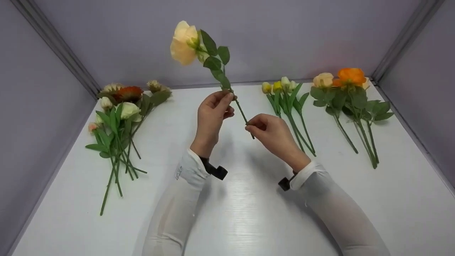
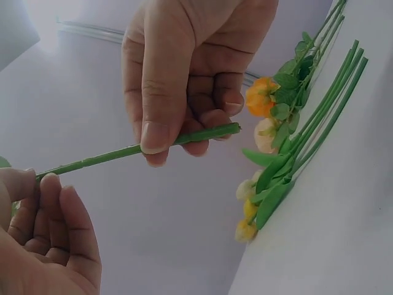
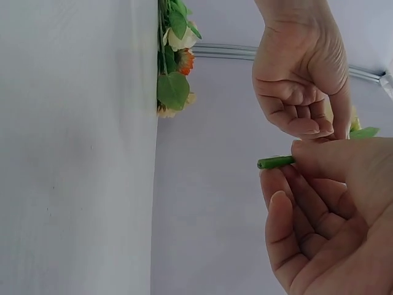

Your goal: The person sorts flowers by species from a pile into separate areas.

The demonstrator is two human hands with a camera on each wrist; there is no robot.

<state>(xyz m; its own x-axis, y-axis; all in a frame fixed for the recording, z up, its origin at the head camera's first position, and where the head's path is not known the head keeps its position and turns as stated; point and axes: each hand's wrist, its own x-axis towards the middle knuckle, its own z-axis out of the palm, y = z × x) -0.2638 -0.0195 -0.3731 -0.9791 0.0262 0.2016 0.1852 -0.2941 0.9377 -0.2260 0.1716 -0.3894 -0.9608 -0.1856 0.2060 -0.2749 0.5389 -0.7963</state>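
A pale peach rose (image 1: 185,43) with dark green leaves is held up above the table, its bloom tilted to the upper left. My left hand (image 1: 212,113) pinches its stem just under the leaves, between thumb and fingers. Lower down, my right hand (image 1: 273,134) pinches the same stem near the cut end. In the left wrist view the green stem (image 2: 92,161) runs between both hands, and its tip sticks out past the right thumb. The right wrist view shows the stem end (image 3: 275,162) poking out beside the right thumb; the bloom is mostly hidden there.
On the white table (image 1: 234,213), a mixed pile of flowers (image 1: 117,131) lies at the left. Yellow and white tulips (image 1: 284,96) lie right of centre. Orange and peach roses (image 1: 350,85) lie at the far right. Grey panels (image 1: 284,35) wall the table in.
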